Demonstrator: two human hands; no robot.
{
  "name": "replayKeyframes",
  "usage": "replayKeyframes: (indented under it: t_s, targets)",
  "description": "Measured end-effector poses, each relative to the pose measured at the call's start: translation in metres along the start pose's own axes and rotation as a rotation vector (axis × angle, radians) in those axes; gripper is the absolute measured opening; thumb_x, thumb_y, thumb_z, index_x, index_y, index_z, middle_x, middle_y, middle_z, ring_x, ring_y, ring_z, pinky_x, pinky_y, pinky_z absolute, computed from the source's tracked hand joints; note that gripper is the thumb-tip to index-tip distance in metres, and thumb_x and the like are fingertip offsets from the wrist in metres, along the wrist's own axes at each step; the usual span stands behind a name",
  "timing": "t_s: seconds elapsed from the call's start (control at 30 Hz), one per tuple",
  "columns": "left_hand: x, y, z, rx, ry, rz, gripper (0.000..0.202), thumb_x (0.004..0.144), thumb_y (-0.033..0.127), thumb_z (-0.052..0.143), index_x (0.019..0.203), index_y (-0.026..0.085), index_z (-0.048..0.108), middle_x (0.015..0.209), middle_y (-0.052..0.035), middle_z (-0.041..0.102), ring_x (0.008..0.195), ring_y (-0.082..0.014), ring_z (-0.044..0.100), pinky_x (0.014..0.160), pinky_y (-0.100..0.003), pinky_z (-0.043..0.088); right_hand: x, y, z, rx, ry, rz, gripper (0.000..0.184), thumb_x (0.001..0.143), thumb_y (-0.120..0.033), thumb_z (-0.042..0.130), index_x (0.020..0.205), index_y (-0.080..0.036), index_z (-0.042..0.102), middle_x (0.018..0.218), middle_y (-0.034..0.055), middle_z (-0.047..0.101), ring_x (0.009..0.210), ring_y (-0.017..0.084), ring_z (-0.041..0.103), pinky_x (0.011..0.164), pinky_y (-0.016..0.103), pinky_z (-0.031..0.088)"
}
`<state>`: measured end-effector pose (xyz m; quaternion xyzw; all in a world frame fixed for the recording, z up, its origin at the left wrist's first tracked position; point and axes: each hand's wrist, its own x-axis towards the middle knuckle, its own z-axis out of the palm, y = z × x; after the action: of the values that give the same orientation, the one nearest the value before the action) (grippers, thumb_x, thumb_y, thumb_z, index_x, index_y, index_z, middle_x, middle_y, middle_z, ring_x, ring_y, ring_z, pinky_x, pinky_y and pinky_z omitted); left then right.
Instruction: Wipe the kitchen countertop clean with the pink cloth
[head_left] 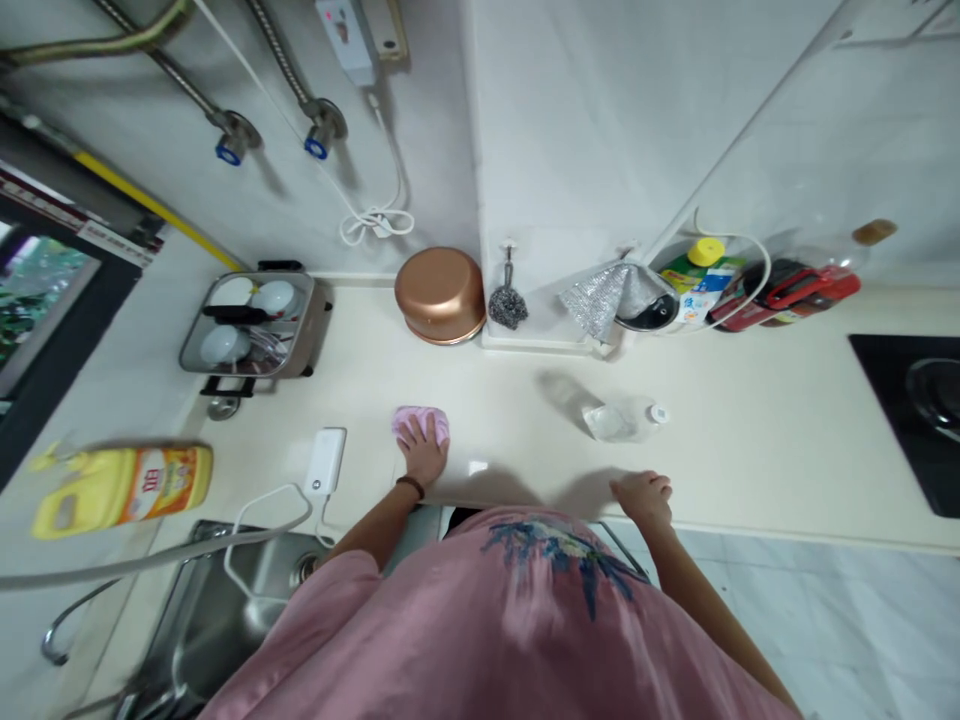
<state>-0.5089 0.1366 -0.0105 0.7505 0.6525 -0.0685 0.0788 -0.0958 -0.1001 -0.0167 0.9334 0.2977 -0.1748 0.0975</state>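
Observation:
My left hand [425,460] presses on a folded pink cloth [409,415] on the cream counter, its fingers spread over the near part. A dark band circles that wrist. My right hand [646,497] is at the counter's front edge, fingers loosely bent and thumb apart, with nothing seen in it. Beyond it is a clear plastic bottle [619,419] with a white cap. A white power bank [325,461] with a cable lies left of the cloth. Past the cloth, against the wall, a copper-coloured pot [440,290] sits upside down.
At the left are a dish box [309,325] with bowls, a yellow detergent jug [124,488] and a steel sink [225,610]. A steel scrubber [508,305] and a silvery cloth [604,303] hang on the wall. Rightward stand a red thermos [787,293] and black cooktop [900,430].

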Motion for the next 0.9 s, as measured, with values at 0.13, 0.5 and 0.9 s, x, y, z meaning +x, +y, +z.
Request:
replayKeyframes:
  t_s: [0.13, 0.5, 0.9]
  targets:
    - [-0.041, 0.071, 0.020, -0.084, 0.042, 0.303, 0.076, 0.094, 0.046, 0.054, 0.161, 0.019, 0.030, 0.168, -0.0224, 0.009, 0.152, -0.0506, 0.002, 0.117, -0.072, 0.015, 0.004, 0.002, 0.001, -0.011, -0.034, 0.007, 0.105, 0.083, -0.058, 0.060, 0.146, 0.017, 0.023, 0.145, 0.0457, 0.034, 0.139, 0.050, 0.038, 0.106, 0.055, 0.040]
    - [-0.072, 0.137, 0.030, -0.207, 0.065, 0.928, 0.075, 0.088, 0.053, 0.062, 0.156, 0.028, 0.041, 0.166, -0.0151, 0.028, 0.153, -0.0418, 0.018, 0.121, -0.065, 0.013, 0.012, 0.005, -0.003, -0.024, -0.076, 0.010, 0.111, 0.081, -0.066, 0.059, 0.145, 0.018, 0.026, 0.144, 0.0473, 0.035, 0.134, 0.050, 0.045, 0.102, 0.053, 0.045]
    - [-0.077, -0.075, 0.004, -0.036, -0.049, -0.121, 0.074, 0.100, 0.052, 0.040, 0.163, 0.018, 0.021, 0.169, -0.0207, 0.003, 0.155, -0.0442, 0.001, 0.118, -0.067, 0.018, 0.010, 0.002, -0.010, 0.013, -0.122, 0.041, 0.110, 0.082, -0.067, 0.054, 0.148, 0.014, 0.021, 0.149, 0.0469, 0.029, 0.141, 0.051, 0.036, 0.108, 0.056, 0.039]
